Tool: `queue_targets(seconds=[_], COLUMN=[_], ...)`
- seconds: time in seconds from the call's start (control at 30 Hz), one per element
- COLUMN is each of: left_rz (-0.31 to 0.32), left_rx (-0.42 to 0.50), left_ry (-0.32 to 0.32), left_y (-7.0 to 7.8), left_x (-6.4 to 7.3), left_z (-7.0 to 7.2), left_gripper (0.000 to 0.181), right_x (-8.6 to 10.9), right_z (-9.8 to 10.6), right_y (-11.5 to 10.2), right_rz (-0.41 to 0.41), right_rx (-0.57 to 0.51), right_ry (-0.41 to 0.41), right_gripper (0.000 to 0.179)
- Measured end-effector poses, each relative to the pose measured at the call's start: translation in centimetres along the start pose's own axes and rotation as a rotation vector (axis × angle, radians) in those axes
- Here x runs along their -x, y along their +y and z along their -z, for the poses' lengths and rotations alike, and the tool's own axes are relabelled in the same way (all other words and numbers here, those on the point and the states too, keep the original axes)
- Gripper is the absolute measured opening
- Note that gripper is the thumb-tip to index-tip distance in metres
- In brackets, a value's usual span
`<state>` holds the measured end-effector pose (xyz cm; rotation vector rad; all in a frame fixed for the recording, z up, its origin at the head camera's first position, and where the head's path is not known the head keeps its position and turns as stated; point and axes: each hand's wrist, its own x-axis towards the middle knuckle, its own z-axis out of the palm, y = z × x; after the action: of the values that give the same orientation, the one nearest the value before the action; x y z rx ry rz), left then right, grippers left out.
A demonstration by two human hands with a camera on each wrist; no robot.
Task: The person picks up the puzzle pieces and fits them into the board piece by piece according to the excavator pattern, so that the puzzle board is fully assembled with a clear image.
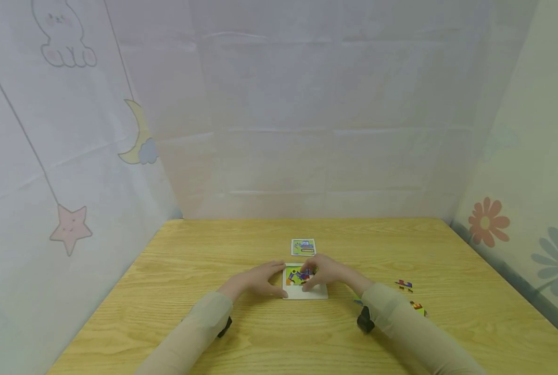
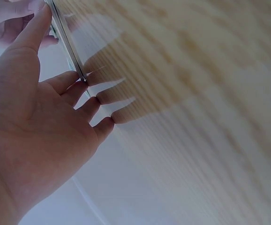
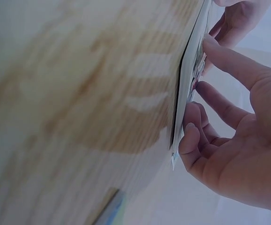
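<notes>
A white-framed picture puzzle board point(image 1: 305, 295) lies flat on the wooden table, with green, blue, yellow and red artwork in its recess. At its left side, my left hand point(image 1: 261, 280) holds the board, thumb at the near corner and fingers at the far one. My right hand point(image 1: 325, 272) is over the board's right part and hides some of the picture. In the right wrist view, thumb and index finger point(image 3: 222, 104) touch the board's face with their tips apart. The other fingers are curled in. Whether a loose piece lies under the fingertips is hard to see.
Just behind the board lies a picture card point(image 1: 303, 247) of a blue digger on green. Right of the right forearm are loose puzzle pieces point(image 1: 404, 284) and a yellow-green piece point(image 1: 418, 307). Another piece point(image 1: 357, 301) is partly covered by the right sleeve. Printed cloth point(image 1: 279, 172) surrounds the table.
</notes>
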<state>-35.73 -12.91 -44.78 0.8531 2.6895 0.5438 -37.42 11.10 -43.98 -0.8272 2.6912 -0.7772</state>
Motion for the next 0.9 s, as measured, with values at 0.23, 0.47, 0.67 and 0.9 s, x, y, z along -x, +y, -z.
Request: queue_targets(seconds=[0.23,0.47,0.67,0.9], left_rz=[0.004,0.0,-0.002,-0.001], left_rx=[0.011,0.0,0.001,-0.001], left_ry=[-0.002,-0.001,0.0,0.005], left_y=[0.2,0.36,0.33,0.22], left_x=[0.17,0.32,0.35,0.25], left_z=[0.07,0.15,0.16,0.09], left_gripper=[0.084,0.083,0.083,0.083], right_x=[0.04,0.03,0.11,0.01], right_z=[0.05,-0.01,0.07,0.0], right_y=[-0.04,-0.13,-0.12,-0.16], right_rz=[-0.026,-0.022,-0.005,0.001], right_rx=[0.015,-0.016,-0.058,-0.045], right_ry=[0.009,0.018,0.026,0.022], right_gripper=[0.043,0.039,0.029,0.022])
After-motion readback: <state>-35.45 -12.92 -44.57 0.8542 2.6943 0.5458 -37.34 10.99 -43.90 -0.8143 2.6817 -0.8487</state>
